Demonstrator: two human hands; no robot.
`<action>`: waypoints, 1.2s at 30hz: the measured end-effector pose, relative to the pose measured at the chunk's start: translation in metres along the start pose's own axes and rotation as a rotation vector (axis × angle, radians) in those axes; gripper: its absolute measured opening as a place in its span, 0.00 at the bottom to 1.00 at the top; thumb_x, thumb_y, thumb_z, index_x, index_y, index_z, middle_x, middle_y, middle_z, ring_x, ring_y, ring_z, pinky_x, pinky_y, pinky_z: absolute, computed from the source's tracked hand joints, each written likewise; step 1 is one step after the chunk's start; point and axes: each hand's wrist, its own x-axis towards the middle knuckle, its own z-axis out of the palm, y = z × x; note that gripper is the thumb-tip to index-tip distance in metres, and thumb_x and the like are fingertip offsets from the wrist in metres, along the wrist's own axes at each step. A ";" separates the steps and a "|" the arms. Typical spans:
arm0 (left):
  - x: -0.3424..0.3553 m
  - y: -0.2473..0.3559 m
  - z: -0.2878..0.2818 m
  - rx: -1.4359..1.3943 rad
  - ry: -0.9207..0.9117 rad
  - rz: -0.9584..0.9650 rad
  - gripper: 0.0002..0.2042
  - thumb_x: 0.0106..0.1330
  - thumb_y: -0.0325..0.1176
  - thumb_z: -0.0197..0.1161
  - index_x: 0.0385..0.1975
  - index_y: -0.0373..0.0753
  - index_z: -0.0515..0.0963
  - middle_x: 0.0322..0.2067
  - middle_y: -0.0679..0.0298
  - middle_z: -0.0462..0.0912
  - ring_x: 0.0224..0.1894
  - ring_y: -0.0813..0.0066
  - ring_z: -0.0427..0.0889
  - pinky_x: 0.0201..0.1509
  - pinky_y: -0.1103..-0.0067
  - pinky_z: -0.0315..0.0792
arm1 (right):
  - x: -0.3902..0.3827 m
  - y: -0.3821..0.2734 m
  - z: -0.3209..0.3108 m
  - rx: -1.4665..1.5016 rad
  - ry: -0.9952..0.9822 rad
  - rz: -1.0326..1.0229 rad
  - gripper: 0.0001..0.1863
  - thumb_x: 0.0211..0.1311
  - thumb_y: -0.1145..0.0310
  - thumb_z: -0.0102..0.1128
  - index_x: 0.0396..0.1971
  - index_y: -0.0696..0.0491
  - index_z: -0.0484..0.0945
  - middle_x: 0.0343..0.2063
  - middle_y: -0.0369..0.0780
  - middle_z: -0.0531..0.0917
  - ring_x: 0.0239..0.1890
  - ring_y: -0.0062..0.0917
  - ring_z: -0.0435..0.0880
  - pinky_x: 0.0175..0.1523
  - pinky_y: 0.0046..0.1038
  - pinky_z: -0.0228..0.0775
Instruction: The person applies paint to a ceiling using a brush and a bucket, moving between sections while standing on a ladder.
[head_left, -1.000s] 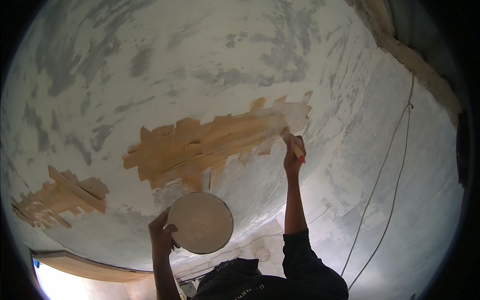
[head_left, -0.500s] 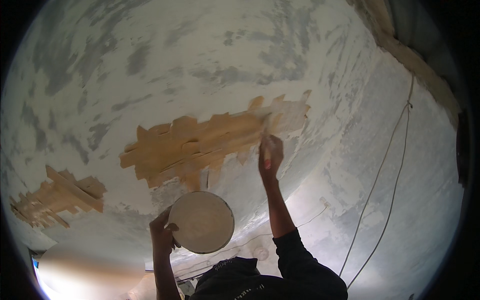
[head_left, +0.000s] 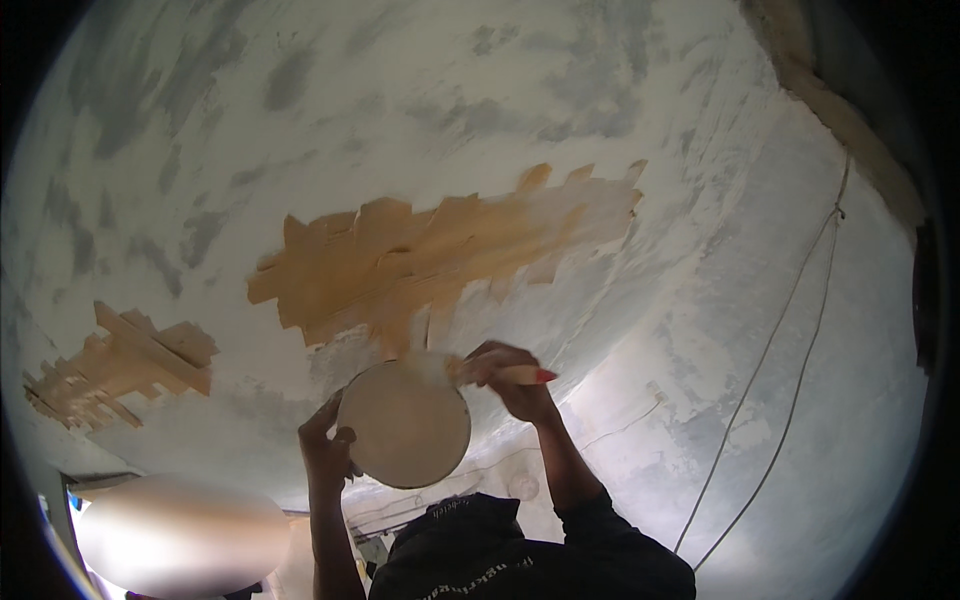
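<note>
My left hand (head_left: 328, 455) fingers clamp the rim of the round plaster board (head_left: 405, 424), overhead below the ceiling (head_left: 450, 110). Right hand (head_left: 508, 378) fingers shut round the putty knife (head_left: 470, 370) handle. Plaster looks soft, heavy: keep board level.

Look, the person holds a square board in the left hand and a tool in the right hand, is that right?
Not quite. The board in the left hand is round, not square, as the head view shows. The right hand does hold a tool.
</note>
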 end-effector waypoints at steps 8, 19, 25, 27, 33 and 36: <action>-0.009 -0.021 0.007 0.217 0.080 0.224 0.26 0.47 0.21 0.50 0.51 0.33 0.78 0.49 0.47 0.81 0.57 0.60 0.78 0.61 0.73 0.69 | -0.028 0.034 0.074 -0.625 -0.314 0.000 0.07 0.61 0.69 0.56 0.37 0.51 0.80 0.32 0.44 0.79 0.35 0.39 0.81 0.44 0.37 0.73; -0.033 -0.028 0.017 0.442 0.227 0.400 0.23 0.50 0.20 0.54 0.49 0.36 0.79 0.28 0.45 0.81 0.26 0.50 0.81 0.30 0.68 0.73 | -0.066 0.093 0.125 -0.583 -0.515 0.307 0.10 0.62 0.62 0.53 0.31 0.50 0.81 0.32 0.46 0.79 0.37 0.43 0.81 0.46 0.43 0.72; -0.037 -0.023 0.017 0.438 0.168 0.298 0.26 0.49 0.19 0.55 0.52 0.38 0.78 0.32 0.46 0.82 0.28 0.49 0.82 0.31 0.68 0.74 | -0.053 0.079 0.125 -0.396 -0.421 0.294 0.10 0.62 0.62 0.52 0.33 0.50 0.81 0.32 0.48 0.79 0.38 0.45 0.80 0.46 0.44 0.71; -0.038 -0.023 0.018 0.492 0.145 0.304 0.27 0.49 0.19 0.55 0.53 0.39 0.77 0.33 0.45 0.82 0.29 0.50 0.82 0.32 0.68 0.75 | -0.059 0.091 0.127 -0.569 -0.463 0.286 0.10 0.61 0.63 0.53 0.34 0.50 0.81 0.34 0.48 0.79 0.39 0.45 0.80 0.48 0.42 0.70; -0.031 -0.030 0.027 0.446 0.142 0.382 0.24 0.49 0.19 0.54 0.50 0.34 0.78 0.41 0.45 0.82 0.39 0.51 0.84 0.41 0.69 0.78 | -0.052 0.074 0.120 -0.529 -0.607 0.268 0.10 0.62 0.62 0.54 0.35 0.51 0.81 0.33 0.48 0.78 0.39 0.46 0.79 0.48 0.41 0.71; -0.028 -0.038 0.026 0.460 0.126 0.327 0.24 0.49 0.18 0.52 0.50 0.33 0.79 0.42 0.44 0.82 0.40 0.51 0.85 0.42 0.69 0.78 | -0.041 0.048 0.102 -0.463 -0.532 0.265 0.10 0.63 0.63 0.58 0.39 0.50 0.83 0.34 0.44 0.81 0.40 0.40 0.81 0.50 0.36 0.72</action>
